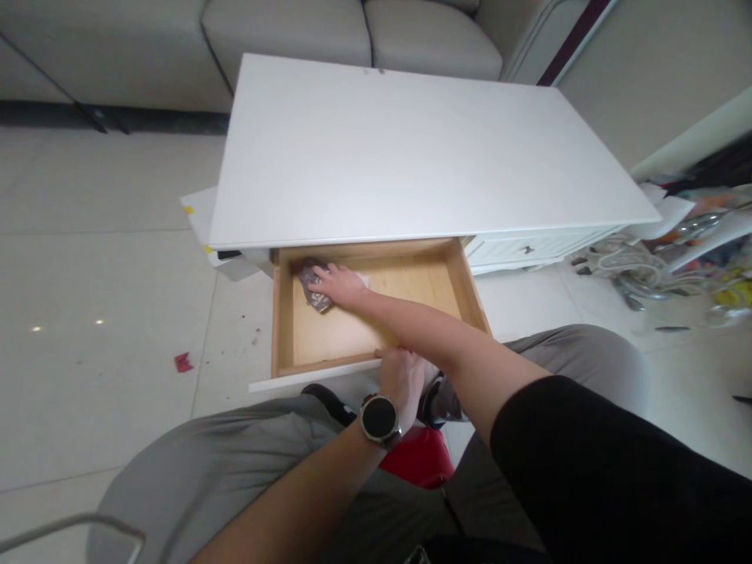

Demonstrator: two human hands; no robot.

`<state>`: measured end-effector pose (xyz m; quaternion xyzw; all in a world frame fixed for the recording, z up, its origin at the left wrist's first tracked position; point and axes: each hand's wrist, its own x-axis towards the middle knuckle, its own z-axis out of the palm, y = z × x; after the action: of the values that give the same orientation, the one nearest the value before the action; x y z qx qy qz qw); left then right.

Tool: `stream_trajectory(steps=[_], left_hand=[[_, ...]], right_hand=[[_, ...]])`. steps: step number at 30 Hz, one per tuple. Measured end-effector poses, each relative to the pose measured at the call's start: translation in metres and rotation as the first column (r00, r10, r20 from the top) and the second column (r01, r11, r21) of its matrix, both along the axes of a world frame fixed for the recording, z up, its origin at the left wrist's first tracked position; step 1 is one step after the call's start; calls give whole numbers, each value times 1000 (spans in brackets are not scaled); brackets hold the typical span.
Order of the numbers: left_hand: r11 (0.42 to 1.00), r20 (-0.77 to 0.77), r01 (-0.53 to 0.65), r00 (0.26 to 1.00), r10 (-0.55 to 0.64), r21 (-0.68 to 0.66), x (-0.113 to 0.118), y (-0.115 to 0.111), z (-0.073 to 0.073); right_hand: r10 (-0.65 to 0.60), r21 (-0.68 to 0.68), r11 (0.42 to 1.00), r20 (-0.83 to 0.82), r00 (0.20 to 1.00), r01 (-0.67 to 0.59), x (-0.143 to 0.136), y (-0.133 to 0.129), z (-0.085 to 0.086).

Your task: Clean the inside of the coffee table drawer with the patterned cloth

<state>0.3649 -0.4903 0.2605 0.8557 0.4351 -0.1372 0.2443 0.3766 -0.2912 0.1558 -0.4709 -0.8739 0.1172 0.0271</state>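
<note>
Pale tiled floor (117,298) stretches beside a grey sofa (287,31), and before the sofa stands a long white tabletop (411,149). Below it a wooden drawer (423,274) is pulled out. The left hand (401,377) has its grip clamped on the drawer's front edge, thumb over the rim. The right hand (341,283) is inside, fingers spread over a crumpled dark patterned cloth (319,301) near the far left corner; whether that grip pinches the cloth or only presses it, I cannot tell. A round watch (379,417) is strapped just behind the left hand, and a small red scrap (183,362) lies on the floor, left of the drawer
</note>
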Motion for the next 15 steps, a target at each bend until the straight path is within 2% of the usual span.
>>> stream_trajectory(steps=[4,9,12,15], left_hand=[[1000,-74,6,997,-4,21,-2,4,12],[997,-93,56,994,-51,56,-6,2,11],[996,-65,54,997,-50,65,-6,2,6],[996,-30,45,999,-43,80,-5,1,3]], right_hand=[[12,-8,1000,34,999,-12,51,-2,3],[14,-79,997,166,986,-1,156,-35,14],[-176,-48,980,267,948,195,205,-57,22],[-414,11,903,295,861,430,218,-74,26]])
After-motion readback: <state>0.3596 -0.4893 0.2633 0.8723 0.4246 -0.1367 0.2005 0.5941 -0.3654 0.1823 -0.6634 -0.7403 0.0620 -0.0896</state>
